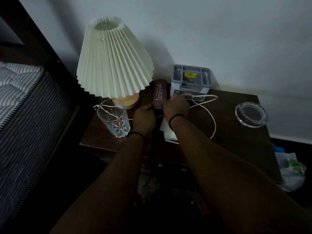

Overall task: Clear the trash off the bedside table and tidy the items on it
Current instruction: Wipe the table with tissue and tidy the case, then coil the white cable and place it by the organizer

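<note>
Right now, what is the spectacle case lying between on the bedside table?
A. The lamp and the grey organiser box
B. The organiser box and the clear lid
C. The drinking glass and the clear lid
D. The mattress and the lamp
A: the maroon spectacle case lies lengthwise between the lamp base and the grey organiser box, with the left hand and right hand at its near end.
</note>
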`<state>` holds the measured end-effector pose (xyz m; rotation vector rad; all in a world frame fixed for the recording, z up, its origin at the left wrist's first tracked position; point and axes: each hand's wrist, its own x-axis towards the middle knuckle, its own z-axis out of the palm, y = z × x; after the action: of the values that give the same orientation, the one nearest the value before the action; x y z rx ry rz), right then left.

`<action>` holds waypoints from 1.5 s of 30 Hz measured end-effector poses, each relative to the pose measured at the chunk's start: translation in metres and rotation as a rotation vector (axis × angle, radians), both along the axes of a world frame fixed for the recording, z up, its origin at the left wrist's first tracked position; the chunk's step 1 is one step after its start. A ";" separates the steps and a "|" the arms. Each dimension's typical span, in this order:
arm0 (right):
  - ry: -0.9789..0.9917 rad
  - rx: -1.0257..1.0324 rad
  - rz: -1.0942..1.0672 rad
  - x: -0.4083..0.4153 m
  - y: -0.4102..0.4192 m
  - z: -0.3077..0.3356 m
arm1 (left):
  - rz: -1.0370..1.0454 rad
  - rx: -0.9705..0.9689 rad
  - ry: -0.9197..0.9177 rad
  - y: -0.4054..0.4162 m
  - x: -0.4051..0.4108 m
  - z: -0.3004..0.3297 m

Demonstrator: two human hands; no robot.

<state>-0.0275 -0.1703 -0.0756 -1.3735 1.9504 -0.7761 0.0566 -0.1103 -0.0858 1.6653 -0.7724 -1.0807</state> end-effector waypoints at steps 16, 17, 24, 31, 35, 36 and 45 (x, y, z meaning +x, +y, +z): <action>-0.011 -0.025 0.037 -0.002 -0.003 0.001 | 0.010 -0.015 -0.068 -0.001 0.002 0.001; -0.009 -0.034 0.041 -0.004 -0.001 0.003 | 0.016 -0.014 -0.118 -0.003 0.004 -0.004; 0.054 -0.075 0.105 -0.033 0.020 0.027 | 0.042 0.000 -0.369 0.010 0.002 0.006; 0.101 -0.053 0.083 -0.084 0.061 0.037 | -0.017 0.066 -0.437 0.038 -0.009 0.016; 0.089 -0.031 0.037 -0.108 0.086 0.039 | -0.108 0.101 -0.503 0.051 -0.013 0.023; 0.093 -0.023 0.028 -0.114 0.092 0.037 | -0.134 0.113 -0.513 0.053 -0.014 0.023; 0.104 0.031 0.049 -0.121 0.095 0.019 | -0.266 0.166 -0.627 0.049 -0.022 0.017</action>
<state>-0.1482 -0.0755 -0.0568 -1.4637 1.9913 -0.6605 0.0346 -0.0608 -0.0688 2.1212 -1.3645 -0.8079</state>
